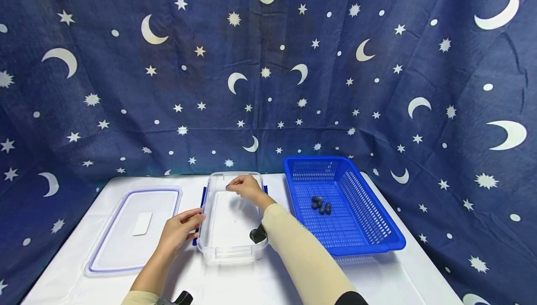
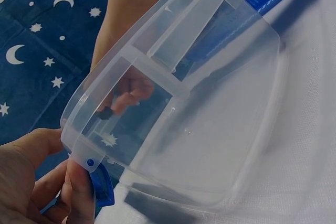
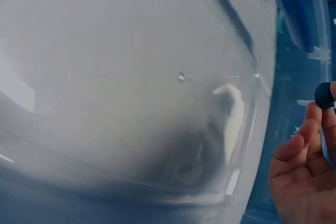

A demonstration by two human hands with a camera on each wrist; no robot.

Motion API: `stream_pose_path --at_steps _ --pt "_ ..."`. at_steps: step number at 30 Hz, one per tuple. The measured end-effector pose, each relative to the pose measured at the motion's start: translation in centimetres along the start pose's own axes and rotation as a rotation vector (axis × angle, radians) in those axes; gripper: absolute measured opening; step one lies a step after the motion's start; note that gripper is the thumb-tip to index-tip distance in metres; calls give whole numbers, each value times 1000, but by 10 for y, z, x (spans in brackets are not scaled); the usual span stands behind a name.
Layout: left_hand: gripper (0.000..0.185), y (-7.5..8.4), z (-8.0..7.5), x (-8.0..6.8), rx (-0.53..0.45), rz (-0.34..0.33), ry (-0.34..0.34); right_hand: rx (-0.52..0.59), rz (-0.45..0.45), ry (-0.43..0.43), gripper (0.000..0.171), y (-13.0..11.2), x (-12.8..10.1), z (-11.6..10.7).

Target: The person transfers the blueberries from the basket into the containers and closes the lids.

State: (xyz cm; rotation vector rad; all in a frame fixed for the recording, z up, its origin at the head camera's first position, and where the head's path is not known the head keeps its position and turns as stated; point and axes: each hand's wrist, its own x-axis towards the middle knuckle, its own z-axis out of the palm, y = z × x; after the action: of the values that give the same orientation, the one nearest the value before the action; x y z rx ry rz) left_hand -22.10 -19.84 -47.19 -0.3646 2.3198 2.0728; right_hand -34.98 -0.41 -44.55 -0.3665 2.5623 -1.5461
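A clear plastic container [image 1: 226, 221] with blue side latches stands uncovered on the white table. My left hand [image 1: 178, 232] holds its left side, fingers and thumb at the rim beside a blue latch [image 2: 103, 186]. Over the far part of the container, my right hand [image 1: 248, 187] pinches one dark blueberry [image 3: 323, 96] between its fingertips. Through the clear wall, the left wrist view also shows that hand and berry. No other berry is seen in the container. Several more blueberries [image 1: 321, 205] lie grouped in the blue basket [image 1: 369, 197] on the right.
Left of the container, a clear lid [image 1: 119, 244] with a purple-blue seal lies flat, a white rectangular label [image 1: 143, 224] on it. Behind the white table [image 1: 235, 286] hangs a dark blue curtain [image 1: 268, 90] printed with moons and stars.
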Motion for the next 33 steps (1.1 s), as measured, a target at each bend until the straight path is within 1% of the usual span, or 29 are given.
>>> stream_pose_path --at_steps 4,12,15,19,25,28,33 --pt "52 0 1 -1 -6 0 -1 -49 4 5 17 4 -4 4" --pt "49 1 3 -1 -25 9 1 -92 46 -5 18 9 -8 8" --pt "49 2 3 -1 -25 10 -3 -104 49 -4 17 12 -8 10" --pt "50 1 2 0 -22 9 2 -113 31 -22 16 15 -6 13" --pt "49 0 1 0 -26 6 7 -198 30 -53 12 17 -6 18" --pt "50 0 1 0 -33 2 8 -246 43 -60 10 17 -6 19" --pt "51 0 1 0 -27 1 10 -324 30 -64 8 18 -7 20"
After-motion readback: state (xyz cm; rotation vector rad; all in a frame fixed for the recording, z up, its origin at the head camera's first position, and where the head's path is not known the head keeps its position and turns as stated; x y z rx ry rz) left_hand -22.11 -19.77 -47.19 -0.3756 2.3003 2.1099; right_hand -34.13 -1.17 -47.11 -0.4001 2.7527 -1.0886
